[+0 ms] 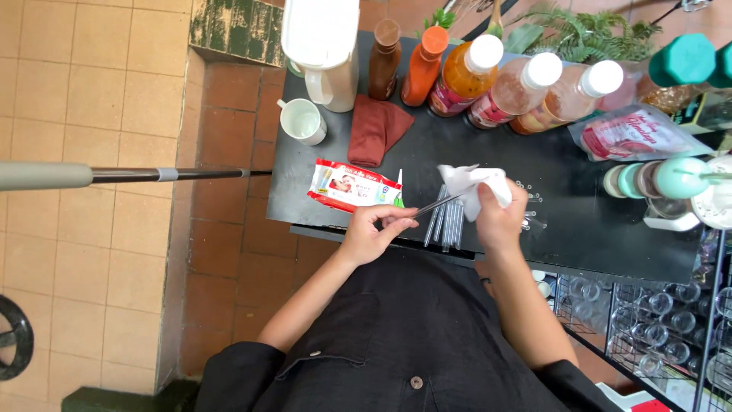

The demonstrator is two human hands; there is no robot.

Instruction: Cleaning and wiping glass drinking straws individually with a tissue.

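A white mug (303,121) stands at the black table's (579,221) left end, a red wipes pack (347,185) near it. The left hand (371,233) pinches one metal straw (438,204) by its end. More straws (447,223) lie on the table underneath. The right hand (499,217) clutches a white wipe (474,183) around the straw's far end.

Five capped bottles (473,76) stand in a row on the desk (579,221). There is one white mug (303,122), one white pitcher (324,49), one folded brown cloth (375,130) and one wipes packet (347,185).
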